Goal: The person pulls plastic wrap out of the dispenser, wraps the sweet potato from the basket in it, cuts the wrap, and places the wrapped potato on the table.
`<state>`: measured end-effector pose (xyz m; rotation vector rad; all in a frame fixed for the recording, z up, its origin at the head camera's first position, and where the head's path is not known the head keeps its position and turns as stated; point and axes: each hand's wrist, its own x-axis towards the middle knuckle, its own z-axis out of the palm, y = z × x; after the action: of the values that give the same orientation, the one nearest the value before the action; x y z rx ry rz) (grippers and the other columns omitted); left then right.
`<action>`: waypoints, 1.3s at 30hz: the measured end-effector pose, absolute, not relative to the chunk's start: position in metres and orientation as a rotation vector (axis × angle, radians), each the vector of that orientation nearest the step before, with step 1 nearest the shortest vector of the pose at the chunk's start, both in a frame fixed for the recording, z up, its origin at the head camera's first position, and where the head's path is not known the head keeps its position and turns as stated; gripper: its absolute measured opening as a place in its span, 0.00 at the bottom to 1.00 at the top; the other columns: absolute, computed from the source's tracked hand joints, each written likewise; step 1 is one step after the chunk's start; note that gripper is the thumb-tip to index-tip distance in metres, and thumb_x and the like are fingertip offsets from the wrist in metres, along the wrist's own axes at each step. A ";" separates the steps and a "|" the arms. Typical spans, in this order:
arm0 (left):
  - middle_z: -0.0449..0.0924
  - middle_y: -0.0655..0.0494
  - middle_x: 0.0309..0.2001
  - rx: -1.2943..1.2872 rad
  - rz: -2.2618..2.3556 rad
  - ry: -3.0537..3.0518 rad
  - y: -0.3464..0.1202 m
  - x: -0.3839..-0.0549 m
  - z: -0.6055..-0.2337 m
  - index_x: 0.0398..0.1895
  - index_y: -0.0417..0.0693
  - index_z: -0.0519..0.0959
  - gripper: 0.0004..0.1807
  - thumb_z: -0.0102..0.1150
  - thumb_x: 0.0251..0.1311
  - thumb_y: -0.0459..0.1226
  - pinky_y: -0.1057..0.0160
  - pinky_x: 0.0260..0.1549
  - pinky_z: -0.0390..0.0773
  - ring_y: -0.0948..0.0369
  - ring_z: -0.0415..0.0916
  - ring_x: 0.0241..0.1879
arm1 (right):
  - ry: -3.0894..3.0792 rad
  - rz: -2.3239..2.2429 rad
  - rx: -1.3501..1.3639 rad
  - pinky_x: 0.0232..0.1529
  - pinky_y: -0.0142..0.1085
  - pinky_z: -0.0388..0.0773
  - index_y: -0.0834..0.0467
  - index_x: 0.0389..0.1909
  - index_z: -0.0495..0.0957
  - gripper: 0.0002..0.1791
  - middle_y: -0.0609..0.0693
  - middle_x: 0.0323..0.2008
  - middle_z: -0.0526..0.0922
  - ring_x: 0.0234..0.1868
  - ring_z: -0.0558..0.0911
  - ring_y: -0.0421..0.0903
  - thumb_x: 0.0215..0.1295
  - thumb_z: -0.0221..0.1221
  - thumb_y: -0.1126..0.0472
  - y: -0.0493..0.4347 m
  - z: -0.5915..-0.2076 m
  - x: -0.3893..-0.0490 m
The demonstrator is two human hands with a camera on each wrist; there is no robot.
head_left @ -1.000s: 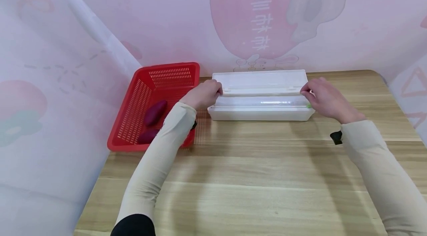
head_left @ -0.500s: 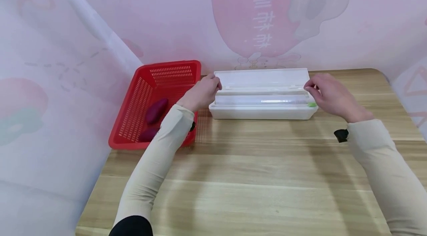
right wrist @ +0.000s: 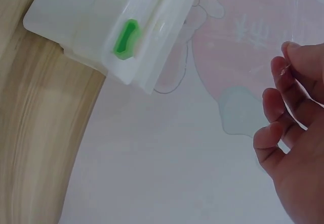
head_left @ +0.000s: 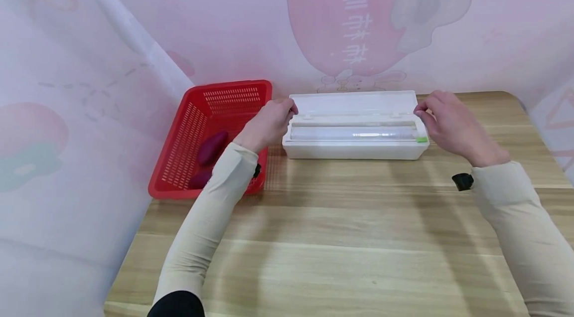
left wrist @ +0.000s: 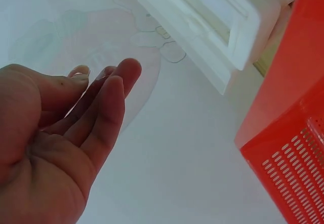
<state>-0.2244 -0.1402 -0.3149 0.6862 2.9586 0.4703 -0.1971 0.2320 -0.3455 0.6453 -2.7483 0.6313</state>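
Pale sheeting [head_left: 233,23] with pink shapes and white characters hung behind a wooden table [head_left: 350,237], close above its far edge. Near that edge stood a white dispenser box [head_left: 356,152], its lid [head_left: 354,103] tipped back and a shiny roll [head_left: 341,133] lying inside, with a green slider [right wrist: 126,39] at the box's right end. Just to its left, a red basket [head_left: 179,150] held two purple vegetables [head_left: 212,148], one of them partly covered by the left sleeve [head_left: 213,202].

Both hands were up by the ends of the lid. On the right hand [head_left: 455,125], thumb and forefinger were together, seemingly clamped on clear film [right wrist: 294,16], the other fingers loosely bent and a little apart. The left hand [head_left: 269,122] had thumb and forefinger together too, probably on the same film, though so see-through a thing was hard to follow; I could not tell where it left the roll.

As I judged it, the film was the weak point: an uneven pull between the hands could skew or tear it, and a slack pinch could let a corner slip, fold and cling to itself. Too sharp a tug might drag the dispenser box forward, and the left arm, crossing the red basket, could knock its rim
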 end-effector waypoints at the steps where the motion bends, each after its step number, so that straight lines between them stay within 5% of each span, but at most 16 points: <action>1: 0.79 0.46 0.46 0.708 0.473 2.972 -0.140 -0.224 -0.315 0.49 0.40 0.75 0.10 0.48 0.69 0.32 0.59 0.50 0.78 0.54 0.76 0.45 | -2.739 0.626 0.645 0.44 0.51 0.67 0.68 0.38 0.77 0.07 0.63 0.42 0.76 0.44 0.70 0.59 0.68 0.53 0.67 0.232 -0.345 -0.197; 9: 0.77 0.48 0.42 0.771 0.527 3.029 -0.142 -0.212 -0.309 0.46 0.40 0.75 0.10 0.47 0.66 0.33 0.60 0.42 0.79 0.55 0.74 0.38 | -2.818 0.596 0.560 0.41 0.51 0.71 0.65 0.45 0.75 0.10 0.62 0.45 0.79 0.40 0.76 0.58 0.72 0.50 0.63 0.231 -0.334 -0.189; 18: 0.80 0.45 0.40 0.868 0.617 3.088 -0.147 -0.207 -0.302 0.49 0.36 0.76 0.12 0.56 0.64 0.32 0.60 0.43 0.79 0.54 0.77 0.38 | -2.820 0.669 0.485 0.27 0.35 0.67 0.63 0.45 0.73 0.12 0.55 0.29 0.79 0.25 0.73 0.47 0.75 0.46 0.59 0.231 -0.326 -0.181; 28: 0.82 0.45 0.42 0.944 0.696 3.170 -0.148 -0.196 -0.291 0.44 0.38 0.80 0.09 0.56 0.66 0.33 0.58 0.45 0.80 0.52 0.78 0.40 | -2.667 0.693 0.530 0.33 0.17 0.66 0.64 0.43 0.73 0.07 0.57 0.36 0.86 0.35 0.83 0.51 0.72 0.47 0.66 0.233 -0.321 -0.172; 33: 0.81 0.45 0.41 0.983 0.735 3.207 -0.149 -0.190 -0.286 0.42 0.37 0.80 0.07 0.56 0.65 0.31 0.58 0.44 0.80 0.53 0.78 0.40 | -2.576 0.660 0.582 0.34 0.17 0.65 0.65 0.42 0.74 0.06 0.56 0.35 0.86 0.34 0.82 0.53 0.70 0.49 0.69 0.233 -0.317 -0.167; 39: 0.79 0.44 0.41 1.028 0.762 3.261 -0.149 -0.185 -0.285 0.42 0.36 0.78 0.07 0.55 0.65 0.31 0.59 0.43 0.79 0.53 0.76 0.40 | -2.515 0.586 0.575 0.30 0.25 0.59 0.62 0.41 0.78 0.07 0.54 0.37 0.86 0.27 0.67 0.37 0.68 0.51 0.69 0.234 -0.311 -0.161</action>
<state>-0.1854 -0.1493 -0.2855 1.0275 3.2614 0.7618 -0.1611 0.2340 -0.3107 0.5751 -2.5146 0.5856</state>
